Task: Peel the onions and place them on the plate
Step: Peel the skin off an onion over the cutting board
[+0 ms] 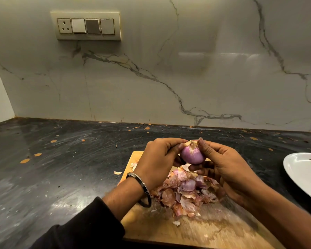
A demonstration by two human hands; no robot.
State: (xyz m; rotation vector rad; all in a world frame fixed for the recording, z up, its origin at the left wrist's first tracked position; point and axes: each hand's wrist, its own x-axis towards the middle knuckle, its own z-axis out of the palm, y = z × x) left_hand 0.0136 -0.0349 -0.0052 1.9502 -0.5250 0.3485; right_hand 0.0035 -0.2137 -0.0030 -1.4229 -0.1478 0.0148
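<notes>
step: peeling, nearly done | your left hand (156, 162) and right hand (221, 169) both clamped on the onion (192, 155), held above the cutting board (196, 229) and peel pile (185, 193) | next: pinch off that last papery bit up top, then carry it right to the plate (302, 175)

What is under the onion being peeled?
A pile of peels on the wooden cutting board, below the onion held by both hands. The board beneath the pile is covered.
</notes>
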